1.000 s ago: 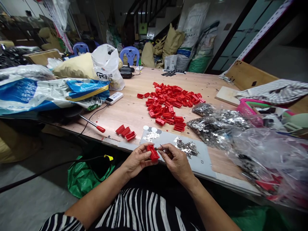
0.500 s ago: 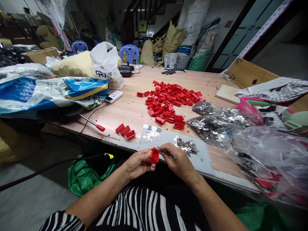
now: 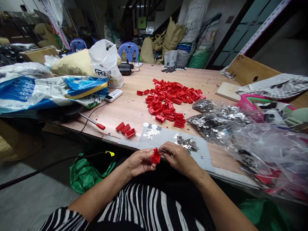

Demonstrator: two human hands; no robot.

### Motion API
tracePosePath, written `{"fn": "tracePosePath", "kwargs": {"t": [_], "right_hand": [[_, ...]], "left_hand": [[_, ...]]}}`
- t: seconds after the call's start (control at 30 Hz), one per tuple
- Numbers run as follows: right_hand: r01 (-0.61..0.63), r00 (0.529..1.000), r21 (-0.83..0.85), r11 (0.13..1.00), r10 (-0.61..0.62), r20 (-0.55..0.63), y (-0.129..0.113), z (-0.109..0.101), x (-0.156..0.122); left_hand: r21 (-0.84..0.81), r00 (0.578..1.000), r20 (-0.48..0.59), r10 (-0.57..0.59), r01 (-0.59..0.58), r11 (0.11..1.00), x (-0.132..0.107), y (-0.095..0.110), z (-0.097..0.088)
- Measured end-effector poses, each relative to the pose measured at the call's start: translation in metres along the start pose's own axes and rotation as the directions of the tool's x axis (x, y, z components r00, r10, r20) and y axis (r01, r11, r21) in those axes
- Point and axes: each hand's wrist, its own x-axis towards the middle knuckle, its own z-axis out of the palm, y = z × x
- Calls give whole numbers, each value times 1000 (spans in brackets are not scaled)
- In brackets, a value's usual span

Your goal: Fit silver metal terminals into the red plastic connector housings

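My left hand (image 3: 141, 162) is closed on a small red plastic box-shaped part (image 3: 155, 156), held over the near table edge with its hollow side showing. Thin metal tweezers (image 3: 162, 150) are pinched in my right hand (image 3: 179, 157), and their tip touches or nearly touches the top of the red part. Whether the tip grips a small piece is too fine to tell. Just beyond my hands, a grey mat (image 3: 166, 136) bears a pile of bright flat metal pieces (image 3: 151, 133) and a darker pile of metal pieces (image 3: 188, 145).
Three red parts (image 3: 125, 129) lie left of the mat, near a red-handled metal rod (image 3: 100, 126). A large heap of red parts (image 3: 172, 94) spreads behind. Clear bags of metal pieces (image 3: 214, 126) crowd the right. Sacks (image 3: 81, 62) and a white device (image 3: 114, 95) are at left.
Both hands keep their hold, and the red part has tilted slightly, its hollow turned more toward me. The tweezers lie a little flatter against its upper edge. The camera view has shifted slightly.
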Motion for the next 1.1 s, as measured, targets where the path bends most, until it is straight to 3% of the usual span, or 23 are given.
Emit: {"fn": "tracePosePath", "kwargs": {"t": [0.27,0.43,0.73,0.87,1.0,1.1], "right_hand": [[-69,995,190,979,54,87,0,-8,3],[-225,974,245,943,223,36,13,-7,0],[-279,960,490,826,235,151,14,12,-2],[-285,958,500,818,223,182,17,19,0],[-281,958,511,813,267,102,26,26,8],[-315,933,542,779,359,26,32,32,14]], "left_hand": [[-55,1000,-26,-18,16,998,-1,1,-3],[-57,1000,-16,5,-6,998,-1,2,-2],[140,999,-30,-41,45,989,1,3,-5],[194,996,-58,-66,76,978,0,6,-6],[249,992,-123,37,-5,969,1,8,-1],[468,942,-197,273,-154,870,2,9,3]]}}
